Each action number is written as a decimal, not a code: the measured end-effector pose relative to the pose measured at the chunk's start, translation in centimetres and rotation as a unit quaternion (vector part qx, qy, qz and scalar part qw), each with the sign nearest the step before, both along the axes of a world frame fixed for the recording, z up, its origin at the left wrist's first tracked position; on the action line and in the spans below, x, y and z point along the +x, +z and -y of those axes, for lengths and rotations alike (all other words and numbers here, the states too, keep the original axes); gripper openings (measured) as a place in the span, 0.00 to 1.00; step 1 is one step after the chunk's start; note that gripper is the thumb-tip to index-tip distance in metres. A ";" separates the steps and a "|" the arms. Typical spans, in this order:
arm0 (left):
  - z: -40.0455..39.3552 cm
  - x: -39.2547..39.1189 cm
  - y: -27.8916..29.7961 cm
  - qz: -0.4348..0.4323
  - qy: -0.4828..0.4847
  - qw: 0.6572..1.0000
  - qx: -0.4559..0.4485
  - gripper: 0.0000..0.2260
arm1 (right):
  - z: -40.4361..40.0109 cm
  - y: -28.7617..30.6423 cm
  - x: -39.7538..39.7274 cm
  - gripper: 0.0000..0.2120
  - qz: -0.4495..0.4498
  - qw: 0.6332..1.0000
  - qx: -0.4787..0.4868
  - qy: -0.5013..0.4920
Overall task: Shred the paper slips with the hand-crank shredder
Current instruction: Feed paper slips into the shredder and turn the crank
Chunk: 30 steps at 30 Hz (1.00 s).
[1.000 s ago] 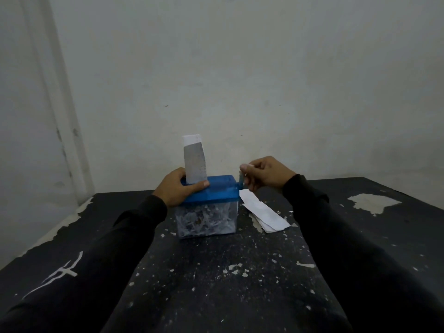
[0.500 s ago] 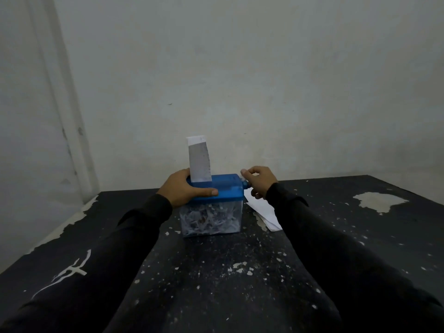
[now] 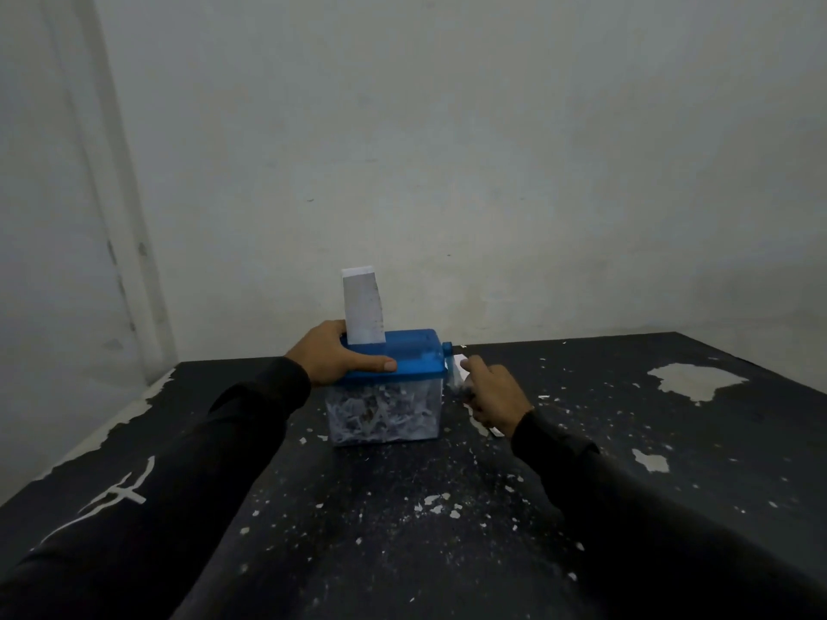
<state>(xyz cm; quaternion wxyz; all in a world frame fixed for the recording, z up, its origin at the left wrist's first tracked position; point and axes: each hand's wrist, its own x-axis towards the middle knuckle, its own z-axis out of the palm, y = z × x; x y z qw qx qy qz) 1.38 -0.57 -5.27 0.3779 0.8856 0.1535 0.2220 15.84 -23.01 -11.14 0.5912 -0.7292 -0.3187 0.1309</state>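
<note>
A small shredder with a blue lid and a clear bin full of shreds stands in the middle of the black table. A white paper slip sticks upright out of the lid's slot. My left hand grips the lid's left end, thumb along its front edge. My right hand is curled round the crank handle at the shredder's right side, low beside the bin. More white slips lie on the table under that hand, mostly hidden.
The black table is worn, with flecks and chipped patches, the largest patch at the right. A pale wall rises close behind the table. The table's left edge runs along a wall with a frame.
My right hand has swung the crank from above the lid's right end down to beside the bin. The paper slip stands a little shorter above the slot. My left hand keeps its grip.
</note>
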 end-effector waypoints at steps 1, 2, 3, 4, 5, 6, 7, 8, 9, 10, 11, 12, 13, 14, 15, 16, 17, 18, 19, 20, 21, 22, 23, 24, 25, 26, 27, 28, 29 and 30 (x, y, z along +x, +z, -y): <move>-0.1 0.0 0.0 0.002 0.001 1.000 0.002 0.45 | 0.2 0.6 -0.5 0.18 -0.027 0.999 0.030 0.021; -0.2 0.0 0.1 0.002 0.004 1.000 0.004 0.46 | 0.3 1.2 -0.7 0.16 -0.046 0.997 0.054 0.035; -0.2 0.0 0.2 0.001 0.005 1.000 0.008 0.46 | 0.4 1.6 -0.7 0.15 -0.057 0.995 0.071 0.047; -0.3 0.0 0.1 -0.001 0.006 1.000 0.010 0.46 | 0.6 1.8 -0.5 0.14 -0.061 0.993 0.079 0.063; -0.2 0.0 0.0 -0.001 0.007 1.000 0.010 0.45 | 0.8 1.9 -0.2 0.13 -0.061 0.991 0.085 0.083; -0.2 0.0 -0.2 0.000 0.008 1.000 0.007 0.44 | 1.0 1.6 0.2 0.13 -0.053 0.989 0.089 0.104; -0.3 0.0 -0.2 0.003 0.007 1.000 0.004 0.45 | 1.1 1.4 0.5 0.13 -0.039 0.987 0.096 0.119; -0.3 0.0 -0.2 0.004 0.004 1.000 0.001 0.46 | 1.2 1.3 0.7 0.14 -0.019 0.986 0.102 0.129; -0.3 -0.1 -0.1 0.006 0.002 1.000 -0.001 0.47 | 1.2 1.3 0.8 0.14 -0.002 0.985 0.110 0.133; -0.4 -0.1 -0.1 0.008 0.001 1.000 -0.002 0.48 | 1.2 1.3 0.9 0.15 0.010 0.984 0.119 0.134; -0.5 -0.1 0.0 0.010 0.001 1.000 -0.001 0.48 | 1.1 1.5 1.0 0.15 0.019 0.983 0.126 0.132; -0.5 -0.2 -0.1 0.011 0.000 1.000 0.000 0.47 | 1.0 1.6 1.0 0.16 0.029 0.983 0.127 0.130; -0.6 -0.2 -0.1 0.011 0.000 1.000 0.002 0.47 | 0.8 1.7 0.9 0.17 0.036 0.983 0.128 0.129; -0.6 -0.2 -0.1 0.009 -0.004 1.000 0.004 0.48 | 0.7 1.9 0.7 0.17 0.037 0.982 0.135 0.129; -0.5 -0.2 -0.1 0.007 -0.008 1.000 0.005 0.48 | 0.5 2.2 0.6 0.18 0.035 0.981 0.146 0.122; -0.5 -0.1 -0.2 0.005 -0.013 1.000 0.007 0.49 | 0.2 2.7 0.5 0.20 0.035 0.981 0.156 0.111; -0.4 -0.1 -0.3 0.005 -0.016 1.000 0.008 0.50 | -0.1 3.3 0.6 0.21 0.041 0.982 0.157 0.096; -0.3 0.0 -0.3 0.009 -0.014 1.000 0.009 0.51 | -0.5 4.0 0.9 0.22 0.052 0.984 0.150 0.080; -0.2 -0.1 -0.4 0.016 -0.011 1.000 0.011 0.51 | -0.9 4.7 1.2 0.23 0.062 0.986 0.137 0.066; 0.0 -0.1 -0.5 0.025 -0.008 1.000 0.014 0.51 | -1.3 5.3 1.7 0.24 0.069 0.989 0.119 0.056; 0.0 -0.1 -0.6 0.031 -0.007 0.999 0.017 0.50 | -1.9 5.8 2.4 0.25 0.072 0.991 0.103 0.048; 0.1 0.0 -0.6 0.032 -0.007 0.999 0.017 0.49 | -2.4 6.1 3.1 0.26 0.079 0.992 0.092 0.035; 0.0 0.0 -0.7 0.031 -0.006 0.999 0.016 0.47 | -3.1 6.3 3.8 0.28 0.088 0.993 0.082 0.014; 0.0 0.1 -0.8 0.031 -0.005 0.999 0.014 0.46 | -3.7 6.3 4.2 0.29 0.094 0.992 0.078 -0.006; -0.1 0.1 -0.9 0.033 -0.005 0.999 0.013 0.45 | -4.7 6.1 5.0 0.28 0.093 0.992 0.079 -0.024; -0.2 0.2 -0.9 0.034 -0.005 0.999 0.010 0.45 | -5.5 5.8 5.5 0.24 0.084 0.993 0.078 -0.035; -0.2 0.2 -0.9 0.033 -0.006 0.999 0.008 0.45 | -6.2 5.6 6.0 0.20 0.083 0.993 0.069 -0.045; -0.2 0.2 -0.9 0.032 -0.007 0.999 0.006 0.44 | -6.8 5.3 6.5 0.18 0.088 0.993 0.053 -0.057; -0.2 0.3 -0.9 0.032 -0.007 0.999 0.005 0.43 | -7.2 5.0 6.8 0.18 0.097 0.993 0.030 -0.065; -0.1 0.2 -0.8 0.031 -0.006 0.999 0.006 0.40 | -7.4 4.6 6.7 0.20 0.105 0.992 0.007 -0.065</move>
